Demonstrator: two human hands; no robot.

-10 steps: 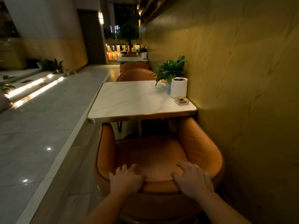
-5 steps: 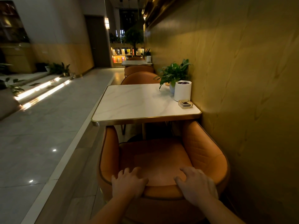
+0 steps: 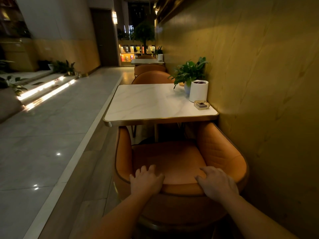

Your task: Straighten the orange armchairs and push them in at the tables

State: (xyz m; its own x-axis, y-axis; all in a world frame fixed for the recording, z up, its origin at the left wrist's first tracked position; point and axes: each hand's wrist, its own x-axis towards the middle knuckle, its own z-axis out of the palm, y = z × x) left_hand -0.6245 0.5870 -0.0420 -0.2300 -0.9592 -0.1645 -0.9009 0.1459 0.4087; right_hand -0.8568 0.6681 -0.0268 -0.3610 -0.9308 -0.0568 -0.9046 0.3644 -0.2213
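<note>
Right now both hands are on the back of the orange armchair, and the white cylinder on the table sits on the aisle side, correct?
Not quite. In the head view the white cylinder sits on the wall side of the table. Both the left hand and right hand do rest on the orange armchair back.

Marble-topped table [image 3: 148, 104] with potted plant [image 3: 189, 73], white canister [image 3: 198, 91], small ashtray [image 3: 201, 105].

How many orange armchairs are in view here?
4: the nearest armchair under both hands, one beyond the marble table, another behind it, and a fourth past the far table. Others may be hidden.
</note>
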